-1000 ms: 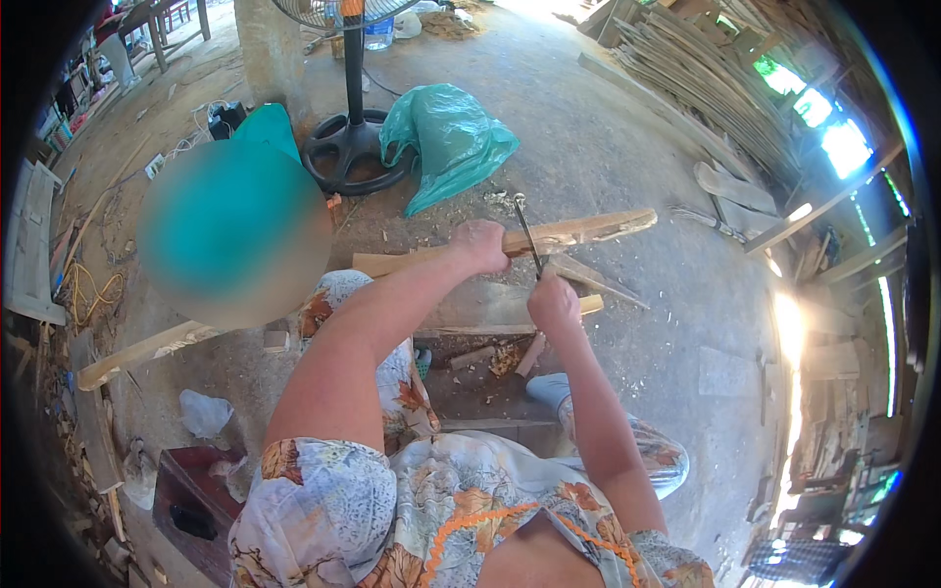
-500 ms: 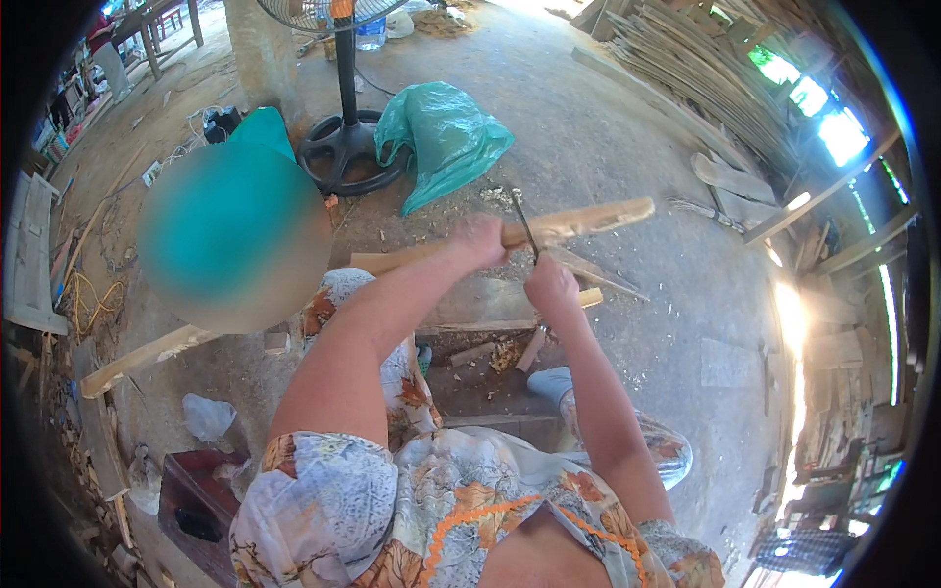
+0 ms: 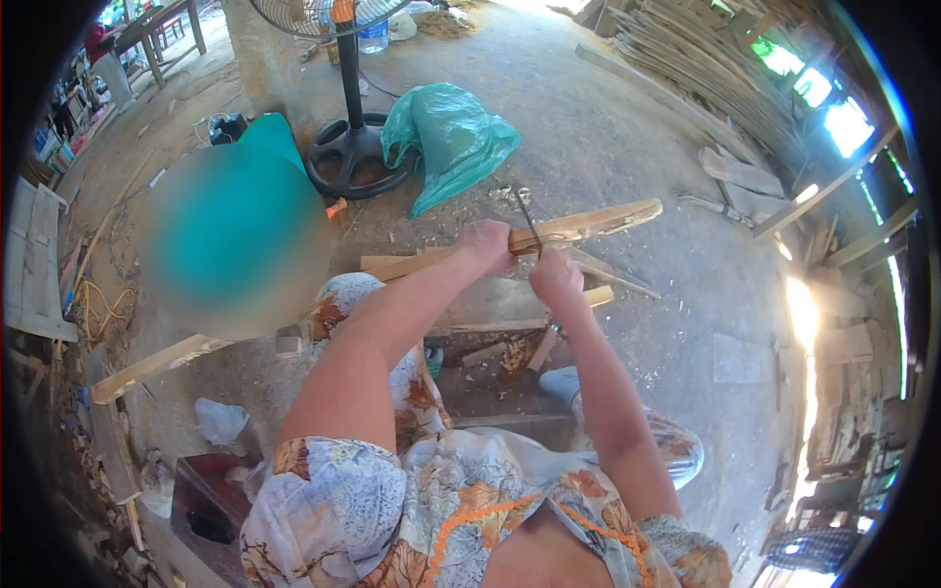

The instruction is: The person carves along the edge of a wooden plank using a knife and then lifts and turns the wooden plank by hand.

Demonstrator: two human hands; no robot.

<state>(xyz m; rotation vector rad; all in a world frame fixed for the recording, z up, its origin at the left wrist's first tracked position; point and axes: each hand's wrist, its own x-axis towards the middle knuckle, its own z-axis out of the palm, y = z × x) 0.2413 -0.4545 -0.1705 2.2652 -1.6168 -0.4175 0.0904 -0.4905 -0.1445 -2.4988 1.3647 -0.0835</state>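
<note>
A long, rough-edged strip of pale wood [image 3: 606, 218] lies crosswise ahead of me, with my left hand [image 3: 487, 245] closed around it left of the middle. Just right of that grip, a thin metal tool [image 3: 528, 220] crosses the strip at a slant. My right hand [image 3: 557, 277] is closed on the tool's lower end. Under the strip are a wider board [image 3: 487, 303] and another pale piece of wood [image 3: 600, 294]. Shavings and short offcuts [image 3: 515, 355] lie on the floor between my legs. How the tool's tip is shaped is too small to tell.
A fan stand [image 3: 350, 78] and green plastic bag [image 3: 451, 147] stand ahead. A blurred teal shape [image 3: 235, 225] and a long plank [image 3: 147, 367] are left, near a dark red box [image 3: 211, 500]. Stacked planks [image 3: 701, 69] line the right. A person [image 3: 103, 39] is far upper left.
My hands and the tool have shifted only slightly, both grips unchanged. The surroundings sit a little further right in the view than a second ago.
</note>
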